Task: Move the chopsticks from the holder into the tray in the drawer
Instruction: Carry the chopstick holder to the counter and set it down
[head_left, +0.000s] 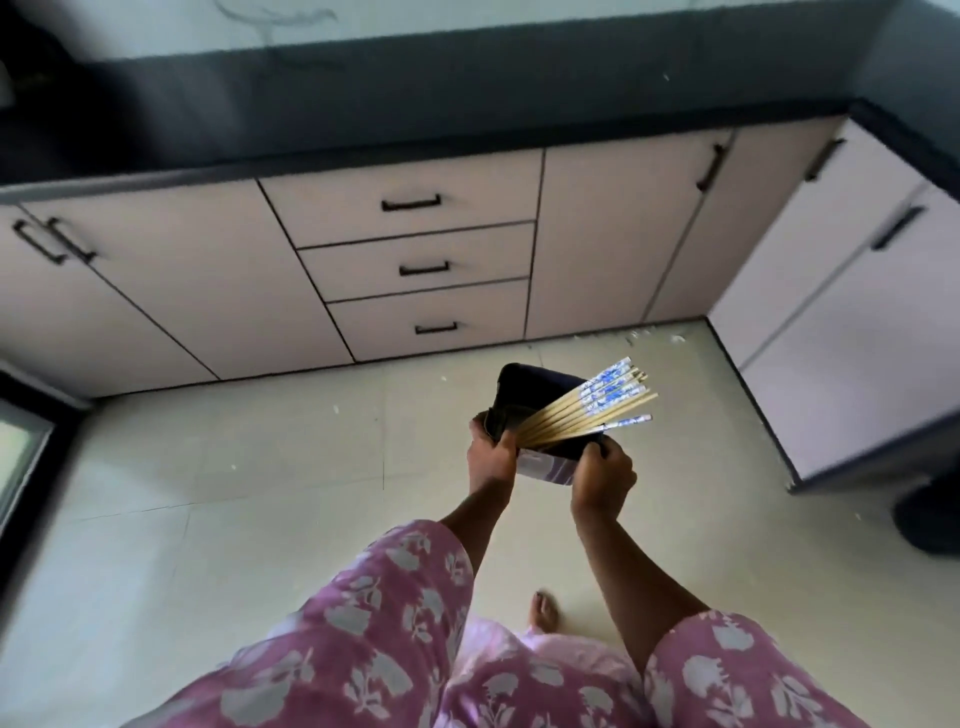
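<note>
**A:** Where are the chopsticks (597, 405) at this point?

**B:** In the holder (540, 465), which the person carries in front of the drawer stack (423, 267), out over the floor (260, 467) and a little right of the stack's middle line. None has left it. The bundle leans toward the stack and fans out, patterned ends uppermost.

**A:** Why two hands for such a small thing?

**B:** My guess is steadiness. The holder is tipped, so the sticks could slide or spill. The left hand (491, 462) grips the side farther from the stack's right edge, its fingers (480, 423) curled over the dark rim. The right hand (605, 480) grips the opposite side, its fingers (597, 451) hooked over the rim too. Neither hand touches the sticks themselves.

**A:** And the tray?

**B:** Not in view. All three fronts in the stack are closed, black handles flush. I can't tell which one hides it; the top drawer (410, 202), just under the bench (415, 114), seems the likely place for cutlery.

**A:** So what comes before any transfer?

**B:** A drawer has to open, and both hands are busy. I'd judge that one must let go, or the holder gets set on the bench above the stack. If one hand holds the tilted holder alone, the risk is the fan of sticks sliding out onto the floor.
</note>
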